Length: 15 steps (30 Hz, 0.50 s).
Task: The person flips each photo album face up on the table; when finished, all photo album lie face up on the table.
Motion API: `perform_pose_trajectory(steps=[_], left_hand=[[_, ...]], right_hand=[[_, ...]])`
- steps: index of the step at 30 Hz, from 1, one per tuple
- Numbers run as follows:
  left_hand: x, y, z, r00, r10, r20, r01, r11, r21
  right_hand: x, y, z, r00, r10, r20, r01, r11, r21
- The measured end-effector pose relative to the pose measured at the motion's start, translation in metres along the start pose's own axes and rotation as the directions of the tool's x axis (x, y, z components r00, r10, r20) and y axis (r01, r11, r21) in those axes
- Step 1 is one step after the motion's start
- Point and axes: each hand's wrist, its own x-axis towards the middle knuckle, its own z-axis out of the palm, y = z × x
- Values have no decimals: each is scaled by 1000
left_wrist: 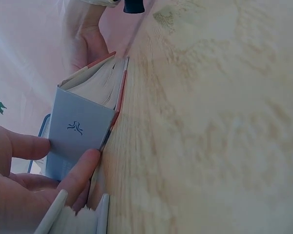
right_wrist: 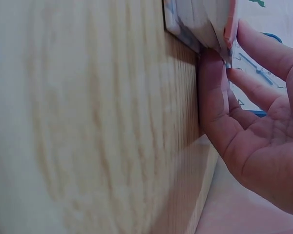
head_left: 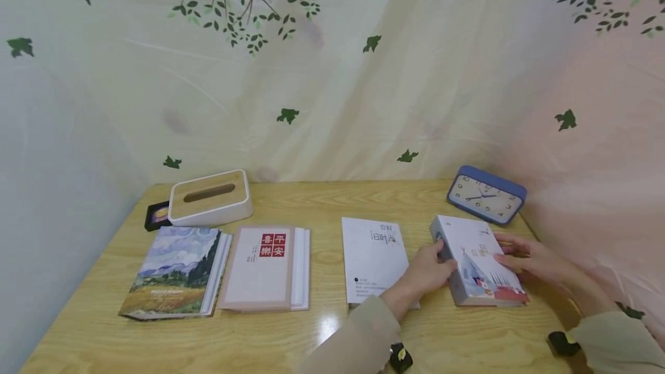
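A thick book [head_left: 475, 261] lies at the right of the table, its white cover printed with a blue tent. My left hand [head_left: 427, 270] grips it along the grey-blue spine [left_wrist: 80, 127], thumb and fingers against the spine's two long edges. From the opposite side, my right hand [head_left: 535, 258] holds the open page edge. The right wrist view shows the fingers [right_wrist: 256, 90] of that hand around the red-edged cover, one finger low beside the pages. Left of my left hand, a thin white book [head_left: 371, 255] lies flat, partly hidden by my wrist.
A landscape-painted album [head_left: 174, 270] and a pinkish book with red characters [head_left: 260, 279] lie at left. Behind them stand a tissue box [head_left: 210, 198] and a small black box [head_left: 153, 217]. A blue clock [head_left: 485, 195] sits behind the held book. Leaf-printed cloth [head_left: 332, 103] surrounds the table.
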Motion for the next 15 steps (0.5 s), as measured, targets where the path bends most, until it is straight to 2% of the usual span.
perform_pose_trajectory(steps=[7, 15], left_hand=[[3, 2, 0, 998, -56, 5, 56, 998, -20], [7, 8, 2, 994, -106, -7, 103, 980, -172]], right_hand=[[-1, -2, 1, 1000, -1, 4, 1, 1000, 26], [-4, -6, 3, 1000, -23, -11, 23, 1000, -7]])
